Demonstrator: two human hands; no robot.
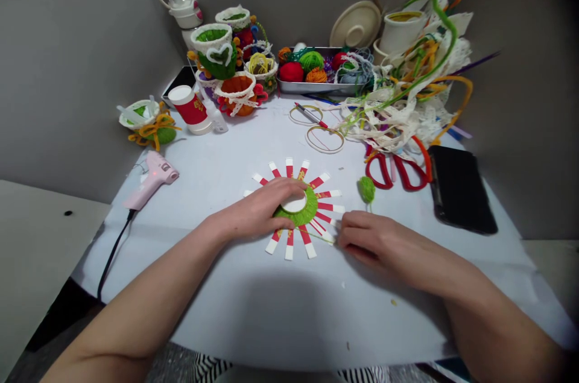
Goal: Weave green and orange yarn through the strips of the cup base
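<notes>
The right hand (368, 238) is closed, pinching green yarn (316, 234) in its fingertips; the strand runs to the cut cup (311, 214) from its 4 o'clock side. The left hand (265, 205) lies spread over the cup at 9 o'clock, forefinger across the far side, thumb at 7; whether it grips or only presses, I cannot tell.

The cup is flat on the table (217, 298), its red and white strips fanned out around a green band and a white middle. From it, a green ball (366, 189) sits between 2 and 3 o'clock, just beyond the right hand, then scissors (398, 172), with the phone (464, 190) at 3.

Farther out, two hoops (325, 151) and a pen (310, 115) lie near 12:30, before a yarn tray (323, 88) past 12. Heaped lace (389, 120) is toward 1:30, decorated cups (237, 86) at 11, an uncut cup (190, 108) at 10:30, the glue gun (154, 181) between 9 and 10.
</notes>
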